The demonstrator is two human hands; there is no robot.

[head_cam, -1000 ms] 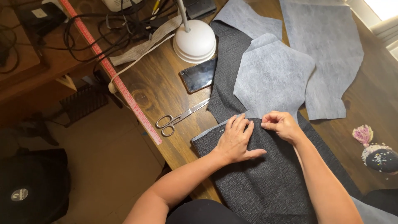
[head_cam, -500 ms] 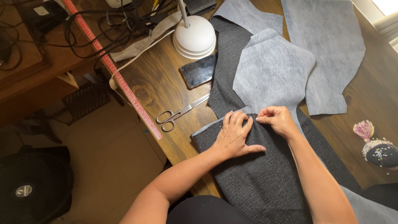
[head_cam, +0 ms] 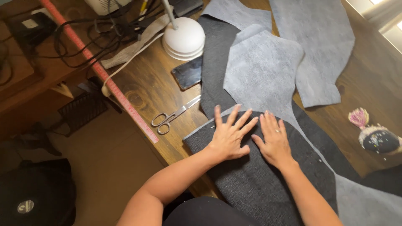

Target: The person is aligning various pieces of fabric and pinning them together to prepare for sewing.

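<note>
Left hand (head_cam: 229, 138) and right hand (head_cam: 273, 141) flat, fingers spread, gripping nothing; side by side, thumbs nearly touching, pressing on dark fabric (head_cam: 259, 184) right at folded edge where grey interfacing (head_cam: 261, 73) meets it; scissors (head_cam: 173, 116) just left of left hand, phone (head_cam: 187, 72) and lamp base (head_cam: 183, 38) beyond; pincushion (head_cam: 374, 138) well right. Likely risks: uneven pressure dragging interfacing off alignment or creasing fold; pins hidden under palms could prick, cannot tell if any; fabric overhanging table edge could slide.
</note>
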